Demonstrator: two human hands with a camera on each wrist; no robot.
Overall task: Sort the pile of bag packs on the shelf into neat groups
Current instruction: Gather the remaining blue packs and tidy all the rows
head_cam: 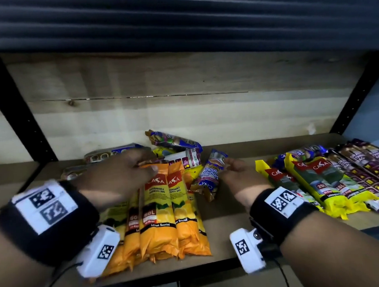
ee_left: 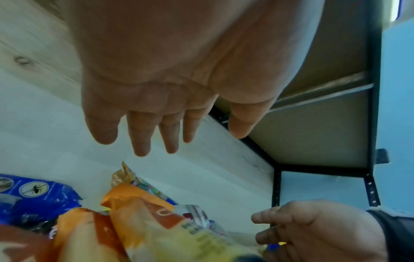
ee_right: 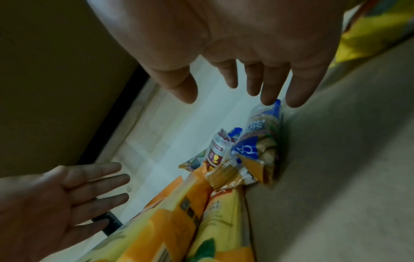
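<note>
Hovering with fingers spread, the left hand [head_cam: 118, 174] holds nothing; orange packs [head_cam: 163, 211] lie under it — sorted. Beyond its fingertips, a messy pile [head_cam: 175, 148] waits. The right hand [head_cam: 240, 173], fingers spread too, reaches for a blue pack [head_cam: 211, 172] — yellow packs [head_cam: 312, 181] sit sorted beside its wrist.

Tan shelf [head_cam: 229, 224] under orange packs [head_cam: 165, 211], yellow packs [head_cam: 323, 187], perhaps purple packs [head_cam: 367, 168].

— Where did you have the hands?
— My left hand [head_cam: 118, 174] reached palm-down across centre frame, fingers straight and apart. My right hand [head_cam: 240, 173] sat right of centre, fingers loose, gripping nothing. Both wrists wore black bands.
</note>
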